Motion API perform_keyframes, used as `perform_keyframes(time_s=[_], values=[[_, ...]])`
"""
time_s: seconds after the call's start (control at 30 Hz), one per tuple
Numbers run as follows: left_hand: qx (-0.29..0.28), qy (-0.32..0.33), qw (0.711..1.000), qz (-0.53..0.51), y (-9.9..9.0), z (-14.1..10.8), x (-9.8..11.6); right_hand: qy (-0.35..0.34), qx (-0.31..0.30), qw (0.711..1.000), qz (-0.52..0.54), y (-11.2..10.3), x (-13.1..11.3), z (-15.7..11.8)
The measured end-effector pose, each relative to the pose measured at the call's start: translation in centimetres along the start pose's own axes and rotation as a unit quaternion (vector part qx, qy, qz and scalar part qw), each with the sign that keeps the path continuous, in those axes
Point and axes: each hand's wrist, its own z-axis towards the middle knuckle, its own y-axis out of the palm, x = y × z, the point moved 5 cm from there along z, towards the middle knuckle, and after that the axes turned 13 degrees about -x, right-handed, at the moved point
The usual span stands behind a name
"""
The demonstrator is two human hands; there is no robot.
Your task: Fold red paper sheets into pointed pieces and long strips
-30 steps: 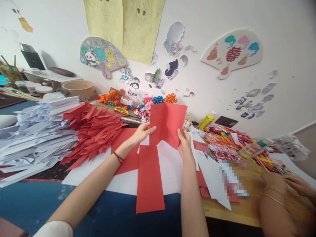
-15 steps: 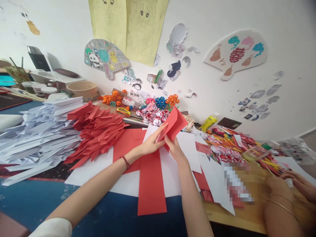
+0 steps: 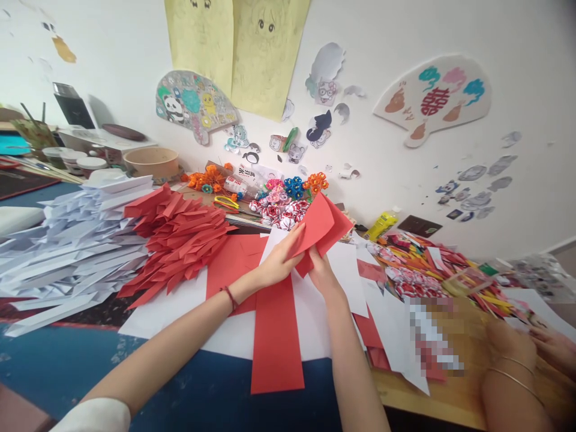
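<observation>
from my remote view, my left hand (image 3: 278, 262) and right hand (image 3: 323, 274) both grip a bent red sheet (image 3: 315, 225), by the far end of the long red strip (image 3: 276, 348). matching edges before pressing, with light fingers, should give a straight crease.

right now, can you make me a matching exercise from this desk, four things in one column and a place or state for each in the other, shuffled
Column 1
1. Bent red sheet
2. Panda fan cutout
3. Yellow bottle
4. Folded white strips

Column 2
A. On the wall, next to the yellow drawing sheets
B. Beside the folded red strips
C. Held by the left hand and the right hand
D. Beside the dark flat rectangle

Right pairs: 1-C, 2-A, 3-D, 4-B
</observation>
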Motion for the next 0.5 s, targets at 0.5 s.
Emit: perform_keyframes(time_s=[0.5], values=[[0.148,-0.187,0.882,-0.405,-4.3,-1.1,-0.3,-0.004,0.165,0.986,0.0,-4.1,-2.6,-2.1]])
